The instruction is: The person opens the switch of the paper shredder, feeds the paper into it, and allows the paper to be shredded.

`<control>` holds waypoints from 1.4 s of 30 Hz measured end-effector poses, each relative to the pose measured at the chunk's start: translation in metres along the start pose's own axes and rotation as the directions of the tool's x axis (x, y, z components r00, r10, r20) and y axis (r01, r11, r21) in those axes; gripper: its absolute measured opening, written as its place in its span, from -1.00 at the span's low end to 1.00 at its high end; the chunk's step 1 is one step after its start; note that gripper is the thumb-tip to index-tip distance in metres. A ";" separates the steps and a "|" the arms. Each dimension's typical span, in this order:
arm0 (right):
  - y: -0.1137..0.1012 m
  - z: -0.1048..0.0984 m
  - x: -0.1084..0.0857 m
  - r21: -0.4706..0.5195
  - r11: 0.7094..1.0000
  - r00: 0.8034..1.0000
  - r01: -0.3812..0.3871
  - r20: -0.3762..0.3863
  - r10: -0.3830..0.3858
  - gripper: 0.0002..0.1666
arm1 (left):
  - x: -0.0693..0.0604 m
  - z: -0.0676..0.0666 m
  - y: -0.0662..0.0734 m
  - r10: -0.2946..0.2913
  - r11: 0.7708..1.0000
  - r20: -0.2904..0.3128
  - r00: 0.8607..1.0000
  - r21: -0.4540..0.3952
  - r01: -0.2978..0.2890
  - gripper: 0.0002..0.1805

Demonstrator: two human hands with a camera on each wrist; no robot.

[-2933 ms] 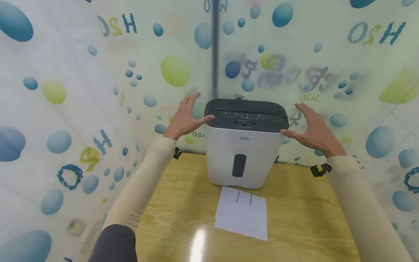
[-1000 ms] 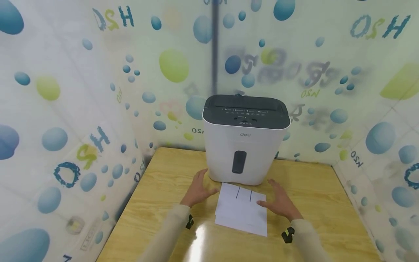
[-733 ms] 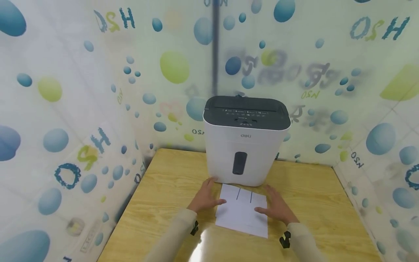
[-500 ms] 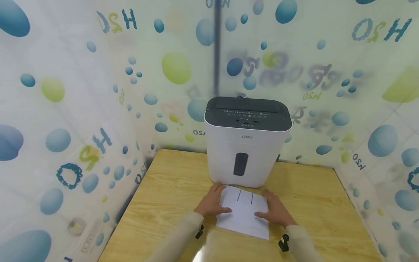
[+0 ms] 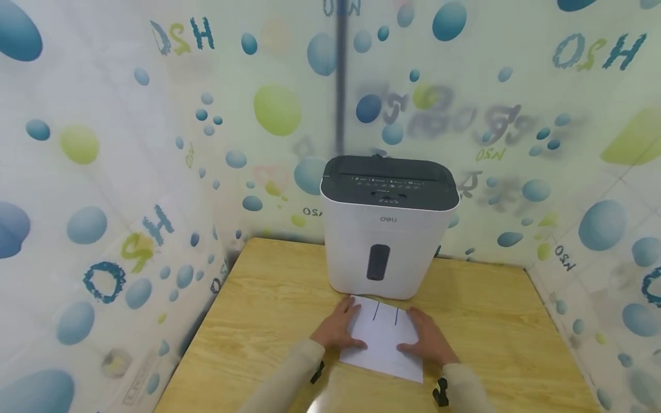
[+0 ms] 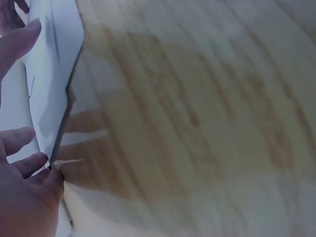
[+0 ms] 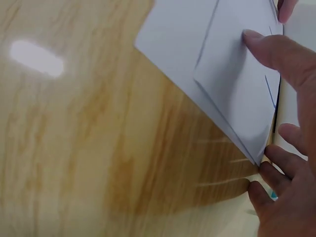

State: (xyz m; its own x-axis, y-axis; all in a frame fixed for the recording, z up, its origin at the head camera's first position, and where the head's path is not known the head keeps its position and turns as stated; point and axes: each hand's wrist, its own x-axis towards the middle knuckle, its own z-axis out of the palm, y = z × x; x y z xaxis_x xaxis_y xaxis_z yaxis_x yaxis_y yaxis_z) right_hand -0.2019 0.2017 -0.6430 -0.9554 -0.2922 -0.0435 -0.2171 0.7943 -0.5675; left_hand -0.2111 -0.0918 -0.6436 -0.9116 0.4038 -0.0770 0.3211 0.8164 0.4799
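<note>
A few white paper sheets (image 5: 384,347) lie stacked unevenly on the wooden table, with two short dark lines near the far edge. My left hand (image 5: 338,331) is at their left side, thumb over the top sheet. Opposite it, my right hand (image 5: 427,339) stands at the right edge, its thumb also over the paper. In the right wrist view, fingertips of the right hand (image 7: 291,195) meet a corner of the sheets (image 7: 237,94), which are offset from each other. The left wrist view shows fingers of the left hand (image 6: 29,197) bent at the paper's edge (image 6: 61,64).
A white paper shredder (image 5: 348,252) with a black top stands just behind the sheets. The wooden table (image 5: 258,298) extends to both sides. Patterned curtain walls (image 5: 279,172) enclose the back and sides.
Both hands have come down from beside the shredder's top to the paper. Over the last second they have closed in on the sheets from either side.
</note>
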 end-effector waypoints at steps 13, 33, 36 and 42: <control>-0.010 0.005 -0.003 -0.015 0.999 0.999 -0.044 -0.023 0.043 0.16 | -0.005 0.011 -0.011 0.036 0.996 -0.022 0.999 -0.080 -0.037 0.10; -0.004 0.005 0.002 -0.010 1.000 0.992 -0.005 -0.122 0.004 -0.01 | -0.002 0.010 -0.005 -0.017 0.984 -0.063 0.998 -0.177 0.005 0.10; -0.003 0.005 0.004 -0.017 1.000 0.988 -0.019 -0.153 0.016 -0.07 | -0.002 0.009 -0.003 -0.011 0.984 -0.069 0.998 -0.178 -0.001 0.11; -0.005 0.003 0.006 0.057 0.997 0.964 -0.050 -0.258 0.064 -0.41 | 0.002 0.009 -0.002 -0.011 0.985 -0.074 0.997 -0.175 -0.002 0.14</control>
State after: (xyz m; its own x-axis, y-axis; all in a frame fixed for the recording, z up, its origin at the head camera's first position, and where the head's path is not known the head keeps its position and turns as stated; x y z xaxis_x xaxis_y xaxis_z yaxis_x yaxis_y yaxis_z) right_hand -0.2060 0.1950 -0.6427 -0.9865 -0.0938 0.1342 -0.1568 0.7762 -0.6107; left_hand -0.2111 -0.0889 -0.6529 -0.9314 0.3635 -0.0177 0.2734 0.7310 0.6253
